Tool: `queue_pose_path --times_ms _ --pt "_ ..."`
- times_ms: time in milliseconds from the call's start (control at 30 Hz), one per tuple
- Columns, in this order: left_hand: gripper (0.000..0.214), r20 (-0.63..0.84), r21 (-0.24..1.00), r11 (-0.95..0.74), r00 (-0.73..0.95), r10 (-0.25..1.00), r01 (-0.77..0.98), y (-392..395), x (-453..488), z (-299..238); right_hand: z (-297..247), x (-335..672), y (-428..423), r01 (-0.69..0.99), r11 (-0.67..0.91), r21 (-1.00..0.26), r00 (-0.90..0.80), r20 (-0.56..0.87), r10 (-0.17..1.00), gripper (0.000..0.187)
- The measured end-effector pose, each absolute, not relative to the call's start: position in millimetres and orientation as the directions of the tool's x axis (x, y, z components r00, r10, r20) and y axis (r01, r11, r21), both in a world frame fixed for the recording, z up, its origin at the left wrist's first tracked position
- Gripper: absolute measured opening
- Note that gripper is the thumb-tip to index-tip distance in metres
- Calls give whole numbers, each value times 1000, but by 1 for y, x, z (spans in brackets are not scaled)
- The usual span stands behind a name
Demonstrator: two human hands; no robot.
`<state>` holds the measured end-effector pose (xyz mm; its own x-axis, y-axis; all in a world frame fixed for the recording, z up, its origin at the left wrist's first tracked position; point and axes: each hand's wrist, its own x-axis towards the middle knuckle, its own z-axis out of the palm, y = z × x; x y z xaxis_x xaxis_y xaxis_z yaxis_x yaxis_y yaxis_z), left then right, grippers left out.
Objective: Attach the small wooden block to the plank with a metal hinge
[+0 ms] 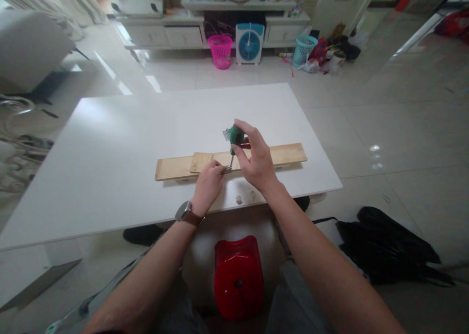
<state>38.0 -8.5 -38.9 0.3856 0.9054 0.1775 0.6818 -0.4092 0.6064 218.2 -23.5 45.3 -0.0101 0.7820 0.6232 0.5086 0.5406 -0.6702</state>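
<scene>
Two overlapping wooden boards (286, 154) lie across the near part of the white table (120, 143). My right hand (256, 160) is closed round the green handle of a screwdriver (235, 137), held upright with its tip down on the boards. My left hand (208, 182), with a watch on the wrist, pinches a small metal piece (227, 169) at the screwdriver's tip, on the front edge of the upper board. A small metal part (226, 134) lies on the table just behind the screwdriver handle.
A red plastic stool (238, 275) stands between my knees below the table edge. A black bag (388, 248) lies on the floor to the right. At the far wall stand a pink basket (220, 51), a blue-and-white fan (249, 43) and a teal basket (304, 50).
</scene>
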Motion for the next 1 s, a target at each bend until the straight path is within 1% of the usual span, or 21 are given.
queue_pose_path --times_ms 133,233,400,600,1000 --pt "26 217 494 -479 431 876 725 -12 38 -35 47 219 -24 508 548 -665 -10 631 775 54" --pt "31 201 462 -493 454 868 737 -12 36 -36 46 219 -24 509 551 -661 -14 634 773 54" --pt "44 204 477 -520 486 850 709 -8 29 -41 43 219 -23 489 579 -652 -5 662 749 52" --pt "39 205 487 -547 519 830 681 -4 25 -42 43 220 -22 496 559 -664 4 645 764 53" --pt "42 195 533 -530 514 835 660 -4 29 -42 46 219 -25 493 561 -665 22 654 756 55"
